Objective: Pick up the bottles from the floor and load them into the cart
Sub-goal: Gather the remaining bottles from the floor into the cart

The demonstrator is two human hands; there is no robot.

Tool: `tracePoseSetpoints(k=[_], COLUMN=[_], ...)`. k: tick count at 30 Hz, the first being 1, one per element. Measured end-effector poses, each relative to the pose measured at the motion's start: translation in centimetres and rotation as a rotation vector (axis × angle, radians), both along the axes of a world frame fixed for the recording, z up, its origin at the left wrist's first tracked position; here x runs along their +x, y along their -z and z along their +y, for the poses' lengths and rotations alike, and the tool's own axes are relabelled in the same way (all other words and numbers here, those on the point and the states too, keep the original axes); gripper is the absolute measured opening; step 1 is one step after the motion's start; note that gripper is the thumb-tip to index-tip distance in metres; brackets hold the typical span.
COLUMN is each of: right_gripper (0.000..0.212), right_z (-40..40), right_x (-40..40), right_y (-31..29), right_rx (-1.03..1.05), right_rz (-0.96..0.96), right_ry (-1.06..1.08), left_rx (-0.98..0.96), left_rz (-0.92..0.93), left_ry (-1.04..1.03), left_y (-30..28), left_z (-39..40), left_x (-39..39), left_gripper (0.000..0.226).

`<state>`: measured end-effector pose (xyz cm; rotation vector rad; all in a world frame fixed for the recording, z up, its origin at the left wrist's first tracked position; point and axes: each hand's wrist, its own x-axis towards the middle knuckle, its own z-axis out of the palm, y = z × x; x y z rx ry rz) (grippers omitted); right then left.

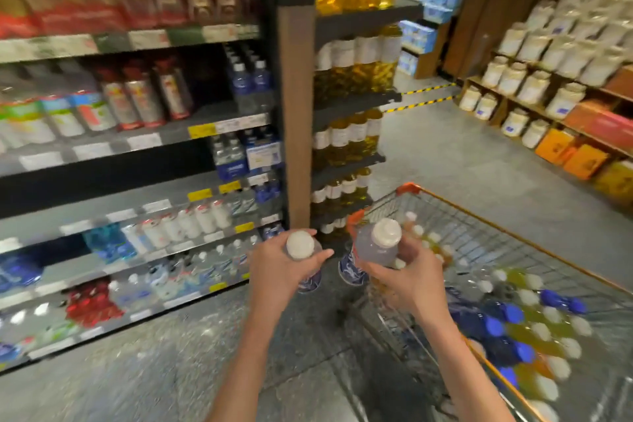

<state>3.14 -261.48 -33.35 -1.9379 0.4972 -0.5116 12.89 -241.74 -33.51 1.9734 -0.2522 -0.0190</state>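
Each hand carries one bottle upright by its upper body: the left hand (281, 271) is curled round a white-capped bottle (301, 252) out over the floor (212, 346), to the left of the cart, and the right hand (407, 279) grips a second white-capped bottle (378, 243) at the near-left corner of the cart (513, 243), about over its orange rim. The basket is already well filled with standing bottles, white caps and blue caps packed close, so the main risk is in the set-down: a bottle lowered onto a cap rather than into a gap would likely tip and knock its neighbours over. The left bottle has to cross the rim, and a clipped base there could twist it out of a grip that sits high on the body. The frame is motion-blurred, so how firmly the fingers wrap either bottle is hard to judge; the right grip looks to be mostly fingertips. Letting go of both at once would leave no hand free to steady a wobble.
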Motion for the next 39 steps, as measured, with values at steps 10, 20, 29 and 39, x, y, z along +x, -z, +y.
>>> tracePoseSetpoints(k=[10, 20, 29, 39], right_gripper=[0.074, 0.067, 0.066, 0.061], right_z=[-17.8, -29.0, -35.8, -42.1], right_x=[-3.6, -3.2, 1.0, 6.0], right_y=[3.0, 6.4, 8.4, 16.1], right_rx=[0.119, 0.162, 0.133, 0.312], right_rz=[0.064, 0.14, 0.24, 0.351], right_ry=[0.252, 0.591, 0.815, 0.801], left_rx=[0.063, 0.186, 0.361, 0.562], left_rz=[0.04, 0.118, 0.211, 0.197], left_ry=[0.264, 0.571, 0.872, 0.999], left_y=[1.9, 5.8, 12.0, 19.3], left_z=[-19.5, -35.1, -46.2, -52.7], left_x=[1.1, 6.9, 12.6, 13.2], left_gripper=[0.037, 0.045, 0.05, 0.057])
